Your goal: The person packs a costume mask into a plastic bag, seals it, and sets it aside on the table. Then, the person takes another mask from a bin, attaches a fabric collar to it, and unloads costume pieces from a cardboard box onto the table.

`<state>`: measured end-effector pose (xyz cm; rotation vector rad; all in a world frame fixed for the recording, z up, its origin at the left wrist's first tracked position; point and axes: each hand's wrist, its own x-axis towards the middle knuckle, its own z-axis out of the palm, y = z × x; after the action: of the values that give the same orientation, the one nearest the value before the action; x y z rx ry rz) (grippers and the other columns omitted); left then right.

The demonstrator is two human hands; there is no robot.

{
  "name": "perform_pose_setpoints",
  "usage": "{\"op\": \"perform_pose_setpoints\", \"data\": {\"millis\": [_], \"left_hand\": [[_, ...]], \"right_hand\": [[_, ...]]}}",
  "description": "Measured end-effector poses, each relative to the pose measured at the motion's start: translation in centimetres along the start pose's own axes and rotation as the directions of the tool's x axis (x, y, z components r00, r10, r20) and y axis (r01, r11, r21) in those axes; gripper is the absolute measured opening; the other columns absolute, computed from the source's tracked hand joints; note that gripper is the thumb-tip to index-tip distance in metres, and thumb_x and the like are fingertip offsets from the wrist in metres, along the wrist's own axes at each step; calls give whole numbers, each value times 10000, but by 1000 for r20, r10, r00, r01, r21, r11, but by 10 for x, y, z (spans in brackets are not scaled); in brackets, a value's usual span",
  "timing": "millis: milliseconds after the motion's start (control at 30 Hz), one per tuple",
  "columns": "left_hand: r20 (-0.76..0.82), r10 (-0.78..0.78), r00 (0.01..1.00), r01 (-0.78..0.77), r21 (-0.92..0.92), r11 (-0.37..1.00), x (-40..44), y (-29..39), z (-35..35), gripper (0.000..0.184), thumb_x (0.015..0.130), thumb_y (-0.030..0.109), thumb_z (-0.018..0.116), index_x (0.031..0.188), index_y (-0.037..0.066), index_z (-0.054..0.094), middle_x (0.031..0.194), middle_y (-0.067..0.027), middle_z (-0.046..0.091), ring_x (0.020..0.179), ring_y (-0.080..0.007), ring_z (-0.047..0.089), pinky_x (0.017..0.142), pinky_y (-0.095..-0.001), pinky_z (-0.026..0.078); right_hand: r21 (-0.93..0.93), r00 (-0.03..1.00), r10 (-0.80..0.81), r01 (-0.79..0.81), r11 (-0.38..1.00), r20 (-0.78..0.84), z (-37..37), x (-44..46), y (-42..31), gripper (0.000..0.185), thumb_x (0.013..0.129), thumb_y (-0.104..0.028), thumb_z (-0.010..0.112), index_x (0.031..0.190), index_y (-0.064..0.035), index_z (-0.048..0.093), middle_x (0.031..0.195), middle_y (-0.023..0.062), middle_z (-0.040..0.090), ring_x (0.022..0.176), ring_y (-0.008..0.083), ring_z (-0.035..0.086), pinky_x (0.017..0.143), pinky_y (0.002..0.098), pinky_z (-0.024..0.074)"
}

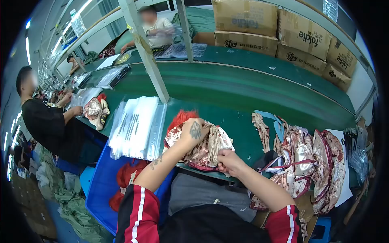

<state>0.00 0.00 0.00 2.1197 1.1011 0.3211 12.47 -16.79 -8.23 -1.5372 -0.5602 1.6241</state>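
Note:
A cream cloth costume piece (219, 139) with dark red blotches lies bunched on the green table in front of me. Dark red trim runs along its near edge, and fluffy red hair (182, 117) sticks out at its far left. My left hand (195, 131) lies over the top of the bundle, its fingers curled into the gathered cloth and partly hidden. At the bundle's right edge, my right hand (230, 163) pinches the cloth between thumb and fingers.
Printed clear plastic bags (135, 125) are stacked to the left. Similar blotched costumes (302, 158) pile up on the right. A blue bin (99, 190) holding red items stands below the table. A co-worker (46, 117) handles a bag at far left; a metal post (146, 52) rises ahead.

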Motion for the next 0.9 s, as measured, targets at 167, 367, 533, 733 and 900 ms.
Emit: {"op": "perform_pose_setpoints", "data": {"millis": [167, 367, 533, 733, 900], "left_hand": [[-197, 469, 861, -324, 499, 804, 4, -15, 17, 185, 756, 248, 739, 803, 70, 751, 868, -104, 631, 857, -257, 541, 836, -447, 411], [-173, 495, 852, -372, 466, 803, 5, -18, 14, 180, 758, 260, 747, 800, 85, 764, 861, -76, 607, 875, -252, 514, 851, -429, 353], [-203, 509, 836, -408, 390, 826, 0, -19, 12, 186, 761, 266, 753, 824, 94, 777, 963, -68, 602, 946, -251, 509, 884, -439, 312], [-241, 481, 843, -398, 321, 859, -1, -24, 13, 184, 761, 245, 755, 854, 89, 784, 1123, -73, 569, 1055, -259, 501, 915, -452, 284], [-261, 491, 831, -417, 290, 861, 0, -31, 13, 183, 755, 234, 757, 857, 83, 783, 1220, -112, 539, 1108, -291, 492, 912, -465, 283]], "right_hand": [[-842, 884, -467, 229, 488, -30, -3, -37, -41, 134, 795, -113, 589, 832, -33, 689, 726, 131, 682, 566, 304, 612, 582, 386, 524], [-654, 759, -619, 365, 662, -203, -50, 17, -85, 308, 829, -109, 645, 1132, -58, 641, 763, 52, 636, 627, 138, 561, 571, 267, 449], [-351, 931, -334, 267, 897, -147, -37, 42, -101, 380, 818, -140, 677, 1172, -18, 615, 820, 81, 643, 691, 175, 596, 618, 293, 485], [-290, 969, -233, 201, 936, -79, -31, 63, -107, 344, 831, -132, 682, 1148, -9, 628, 845, 68, 632, 709, 127, 561, 609, 243, 450], [-243, 927, -373, 353, 904, -40, -27, 64, -102, 280, 804, -151, 711, 1039, -14, 649, 818, 54, 612, 683, 123, 531, 601, 253, 449]]}}
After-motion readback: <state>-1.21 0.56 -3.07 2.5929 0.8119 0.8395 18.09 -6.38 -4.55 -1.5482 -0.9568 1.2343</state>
